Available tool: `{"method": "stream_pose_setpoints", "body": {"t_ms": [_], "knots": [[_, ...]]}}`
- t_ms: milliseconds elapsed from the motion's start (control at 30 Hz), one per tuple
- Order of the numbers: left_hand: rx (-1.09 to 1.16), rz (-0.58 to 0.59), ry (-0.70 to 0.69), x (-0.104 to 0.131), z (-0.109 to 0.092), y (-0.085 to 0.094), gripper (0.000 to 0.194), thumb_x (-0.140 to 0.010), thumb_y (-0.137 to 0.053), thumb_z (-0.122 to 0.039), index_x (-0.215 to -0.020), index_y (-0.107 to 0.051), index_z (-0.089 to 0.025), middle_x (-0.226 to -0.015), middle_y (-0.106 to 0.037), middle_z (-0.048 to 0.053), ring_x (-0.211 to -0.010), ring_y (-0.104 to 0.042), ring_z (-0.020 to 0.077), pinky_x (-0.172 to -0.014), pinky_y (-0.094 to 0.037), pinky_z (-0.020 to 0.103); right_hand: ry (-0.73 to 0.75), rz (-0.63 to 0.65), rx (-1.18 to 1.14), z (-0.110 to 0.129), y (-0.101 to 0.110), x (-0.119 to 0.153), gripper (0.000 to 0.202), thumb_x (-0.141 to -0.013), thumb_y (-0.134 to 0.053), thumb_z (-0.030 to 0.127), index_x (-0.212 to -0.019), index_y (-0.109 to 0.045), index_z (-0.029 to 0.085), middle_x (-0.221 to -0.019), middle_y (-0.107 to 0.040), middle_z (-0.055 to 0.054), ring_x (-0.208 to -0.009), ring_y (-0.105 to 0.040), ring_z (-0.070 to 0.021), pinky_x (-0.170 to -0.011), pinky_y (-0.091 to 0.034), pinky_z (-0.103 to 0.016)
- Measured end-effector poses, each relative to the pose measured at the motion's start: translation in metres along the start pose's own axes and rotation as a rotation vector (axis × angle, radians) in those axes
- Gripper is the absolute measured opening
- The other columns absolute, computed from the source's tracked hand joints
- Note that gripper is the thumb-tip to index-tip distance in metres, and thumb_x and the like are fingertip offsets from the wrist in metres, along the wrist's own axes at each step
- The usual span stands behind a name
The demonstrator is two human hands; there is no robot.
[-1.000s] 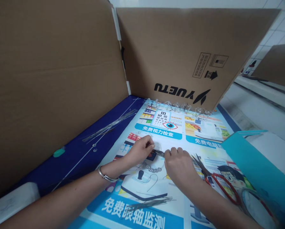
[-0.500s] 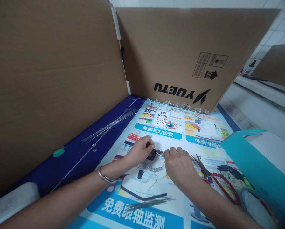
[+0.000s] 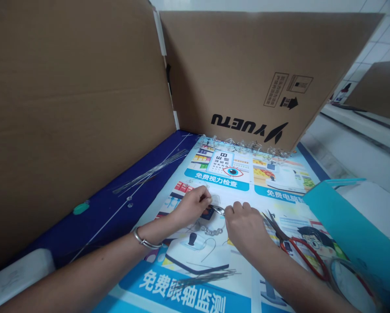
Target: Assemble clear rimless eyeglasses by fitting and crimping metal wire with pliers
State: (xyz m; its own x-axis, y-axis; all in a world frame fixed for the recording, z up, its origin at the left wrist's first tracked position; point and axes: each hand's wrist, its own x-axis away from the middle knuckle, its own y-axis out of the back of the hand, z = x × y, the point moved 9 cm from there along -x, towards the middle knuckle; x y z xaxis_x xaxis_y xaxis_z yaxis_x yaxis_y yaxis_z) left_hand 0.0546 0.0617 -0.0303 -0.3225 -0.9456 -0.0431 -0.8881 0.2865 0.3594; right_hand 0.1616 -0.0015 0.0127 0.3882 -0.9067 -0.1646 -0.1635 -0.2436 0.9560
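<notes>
My right hand (image 3: 245,224) is closed around a pair of pliers (image 3: 218,210), whose metal jaws point left. The jaws' tips reach the fingers of my left hand (image 3: 195,205), which are pinched together. A thin wire loop hangs between the hands, and clear beads (image 3: 212,231) are strung along its lower part. What exactly the left fingertips hold is too small to see, though the wire runs up to them. A loose curved wire (image 3: 211,248) lies just below the beads.
A bundle of wires (image 3: 208,278) lies in front, another bundle (image 3: 149,171) at left. Red-handled scissors (image 3: 307,252) and a roll of tape (image 3: 351,282) are at right, near a turquoise folder (image 3: 348,230). Clear beaded pieces (image 3: 247,145) line the cardboard wall (image 3: 247,65).
Both hands stay almost in place. The strung beads have shifted very slightly to the right; nothing is taken up or let go.
</notes>
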Motion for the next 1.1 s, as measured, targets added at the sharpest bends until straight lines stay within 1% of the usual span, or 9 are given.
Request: {"method": "stream_pose_setpoints", "body": {"t_ms": [167,300,400,500,600,700,833,933,1100], "knots": [[0.016,0.009,-0.002,0.0,0.003,-0.001,0.01,-0.078,-0.047,-0.027,-0.073,-0.047,-0.018,-0.065,-0.054,-0.002,-0.053,-0.054,0.0105,-0.049,-0.043,0.022,-0.012,0.003,-0.004,-0.001,-0.002,0.001,0.013,-0.079,-0.042,0.015,-0.083,-0.054,0.017,-0.076,-0.053,-0.008,-0.071,-0.047,-0.0194,-0.053,-0.024,-0.027],[0.039,0.025,0.018,-0.002,0.004,-0.001,0.01,-0.078,-0.047,-0.028,-0.075,-0.046,-0.018,-0.064,-0.054,-0.002,-0.053,-0.054,0.0109,-0.049,-0.043,0.022,-0.018,0.015,-0.037,-0.003,-0.005,0.0,0.012,-0.082,-0.043,0.023,-0.082,-0.054,0.017,-0.077,-0.053,-0.008,-0.073,-0.047,-0.0186,-0.055,-0.026,-0.027],[0.043,0.052,0.017,-0.003,0.001,-0.002,0.011,-0.078,-0.048,-0.028,-0.075,-0.047,-0.018,-0.064,-0.054,-0.002,-0.055,-0.054,0.0113,-0.051,-0.045,0.023,-0.021,0.035,-0.06,-0.006,-0.007,0.0,0.016,-0.084,-0.043,0.028,-0.083,-0.055,0.018,-0.078,-0.053,-0.007,-0.075,-0.047,-0.0189,-0.058,-0.028,-0.027],[0.026,0.065,-0.006,-0.002,-0.004,-0.002,0.011,-0.078,-0.048,-0.028,-0.074,-0.047,-0.018,-0.065,-0.054,-0.002,-0.056,-0.053,0.0106,-0.052,-0.044,0.022,-0.031,0.052,-0.069,-0.009,-0.008,0.0,0.017,-0.085,-0.043,0.03,-0.085,-0.055,0.019,-0.08,-0.053,-0.006,-0.077,-0.047,-0.0189,-0.06,-0.029,-0.028],[0.034,0.087,-0.01,-0.001,-0.005,-0.003,0.009,-0.078,-0.048,-0.026,-0.075,-0.046,-0.018,-0.066,-0.053,-0.003,-0.057,-0.052,0.0102,-0.053,-0.044,0.022,-0.019,0.047,-0.08,-0.01,-0.007,-0.001,0.015,-0.084,-0.044,0.03,-0.084,-0.055,0.019,-0.08,-0.053,-0.006,-0.078,-0.046,-0.0194,-0.063,-0.028,-0.029],[0.05,0.118,-0.021,-0.002,-0.006,-0.004,0.007,-0.078,-0.048,-0.024,-0.075,-0.046,-0.018,-0.067,-0.053,-0.003,-0.057,-0.052,0.0096,-0.053,-0.044,0.022,0.006,0.011,-0.065,-0.009,-0.003,-0.002,0.013,-0.084,-0.045,0.027,-0.083,-0.054,0.018,-0.08,-0.052,-0.007,-0.079,-0.045,-0.0203,-0.063,-0.026,-0.03],[0.066,0.146,-0.037,-0.003,-0.006,-0.004,0.005,-0.077,-0.047,-0.021,-0.074,-0.046,-0.017,-0.066,-0.053,-0.003,-0.057,-0.052,0.0094,-0.054,-0.043,0.021,0.055,-0.035,-0.022,-0.007,0.002,-0.002,0.014,-0.085,-0.041,0.021,-0.084,-0.055,0.017,-0.079,-0.051,-0.007,-0.077,-0.043,-0.0201,-0.062,-0.024,-0.031],[0.078,0.156,-0.043,-0.003,-0.007,-0.003,0.004,-0.077,-0.047,-0.02,-0.074,-0.047,-0.017,-0.065,-0.053,-0.003,-0.058,-0.052,0.0095,-0.055,-0.043,0.021,0.075,-0.045,-0.007,-0.006,0.003,-0.002,0.015,-0.085,-0.04,0.018,-0.085,-0.055,0.017,-0.079,-0.051,-0.007,-0.076,-0.043,-0.0192,-0.061,-0.023,-0.031],[0.101,0.151,-0.032,-0.003,-0.005,-0.004,0.004,-0.076,-0.048,-0.02,-0.074,-0.048,-0.017,-0.063,-0.054,-0.002,-0.057,-0.052,0.0098,-0.054,-0.042,0.021,0.06,-0.027,-0.032,-0.006,0.0,-0.002,0.014,-0.085,-0.044,0.023,-0.083,-0.056,0.017,-0.078,-0.052,-0.007,-0.076,-0.043,-0.0182,-0.06,-0.023,-0.029]]}}
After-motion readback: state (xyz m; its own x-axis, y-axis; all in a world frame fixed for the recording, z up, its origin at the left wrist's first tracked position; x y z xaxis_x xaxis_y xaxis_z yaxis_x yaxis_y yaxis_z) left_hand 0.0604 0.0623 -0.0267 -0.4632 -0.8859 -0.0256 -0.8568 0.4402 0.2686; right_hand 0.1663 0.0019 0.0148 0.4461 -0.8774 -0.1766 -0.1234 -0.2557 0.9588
